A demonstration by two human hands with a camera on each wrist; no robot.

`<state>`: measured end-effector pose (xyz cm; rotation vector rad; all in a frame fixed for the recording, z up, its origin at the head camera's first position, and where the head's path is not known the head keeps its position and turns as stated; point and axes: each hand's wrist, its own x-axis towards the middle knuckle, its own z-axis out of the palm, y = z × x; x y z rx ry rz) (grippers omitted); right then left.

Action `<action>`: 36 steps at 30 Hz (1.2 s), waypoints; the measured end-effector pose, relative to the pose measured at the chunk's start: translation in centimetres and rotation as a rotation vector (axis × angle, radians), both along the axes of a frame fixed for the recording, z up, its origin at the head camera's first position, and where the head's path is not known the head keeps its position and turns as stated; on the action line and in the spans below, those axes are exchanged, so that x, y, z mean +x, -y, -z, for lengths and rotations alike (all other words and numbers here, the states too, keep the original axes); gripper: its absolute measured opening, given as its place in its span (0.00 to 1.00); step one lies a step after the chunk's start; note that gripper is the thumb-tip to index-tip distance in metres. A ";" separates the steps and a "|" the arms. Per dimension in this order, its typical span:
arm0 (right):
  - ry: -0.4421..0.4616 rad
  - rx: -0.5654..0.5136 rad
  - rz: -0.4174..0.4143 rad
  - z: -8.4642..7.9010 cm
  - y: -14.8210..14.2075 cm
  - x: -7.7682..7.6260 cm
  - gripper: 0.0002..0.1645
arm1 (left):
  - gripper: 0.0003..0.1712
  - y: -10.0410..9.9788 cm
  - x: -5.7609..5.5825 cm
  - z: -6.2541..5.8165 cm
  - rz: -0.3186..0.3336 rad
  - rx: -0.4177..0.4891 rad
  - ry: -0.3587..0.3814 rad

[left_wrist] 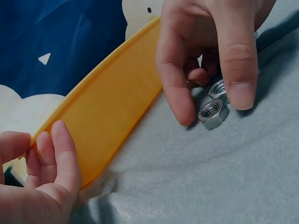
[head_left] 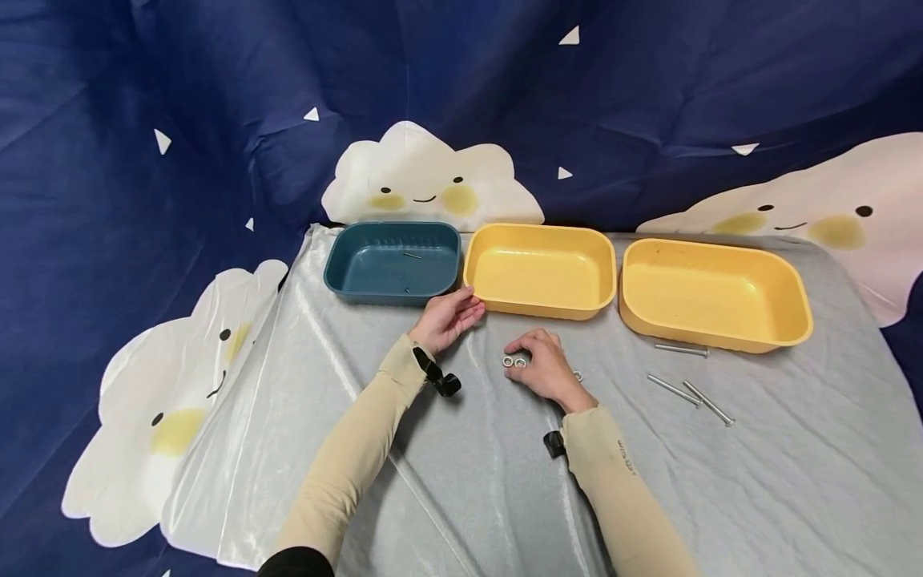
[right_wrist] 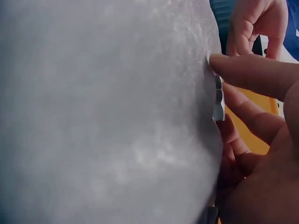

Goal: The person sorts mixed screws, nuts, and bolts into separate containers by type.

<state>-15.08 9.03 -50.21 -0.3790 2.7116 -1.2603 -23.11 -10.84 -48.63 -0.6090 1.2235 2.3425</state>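
With the left hand (head_left: 449, 319), pinching the middle yellow tub (head_left: 542, 309) by its near-left rim; with the right hand (head_left: 546, 366), spread around two hex nuts (left_wrist: 216, 121) on the bench (head_left: 490, 473), nearer than the tub. Pinch across flats (squarely, against slipping).

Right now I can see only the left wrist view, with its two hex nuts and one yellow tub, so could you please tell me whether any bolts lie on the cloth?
Observer: Yes, the head view shows three bolts lying to the right of the right hand.
Operator: Thank you; would you kindly tell me what stands just behind them?
Observer: A second yellow tub, to the right of the one whose rim the left hand pinches.
Operator: And is anything inside the tub on the other side, please?
Observer: Yes, a thin, screw-like metal piece lies in the dark teal tub.
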 end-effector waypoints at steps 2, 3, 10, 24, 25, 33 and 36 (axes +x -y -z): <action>0.000 0.007 0.003 0.0 0.0 -0.1 0.17 | 0.07 0.0 0.0 0.0 0.002 -0.001 0.003; 0.000 0.009 0.005 0.0 0.0 -0.1 0.17 | 0.07 0.0 0.0 -0.1 0.003 -0.002 0.003; -0.018 0.024 0.013 0.1 0.2 -0.4 0.15 | 0.07 0.0 -0.1 -0.1 0.003 0.001 -0.002; 0.018 0.042 0.016 -0.3 0.3 -0.5 0.13 | 0.06 -0.1 0.0 0.0 -0.011 0.000 0.001; 0.021 0.041 0.017 -0.3 0.3 -0.5 0.13 | 0.06 -0.1 0.0 0.0 -0.010 0.001 0.000; 0.029 0.046 0.024 -0.6 0.4 -0.5 0.11 | 0.05 -0.1 0.1 -0.1 -0.008 0.011 0.004; 0.045 0.043 0.031 -0.7 0.4 -0.4 0.11 | 0.05 -0.1 0.1 -0.1 -0.007 0.015 0.003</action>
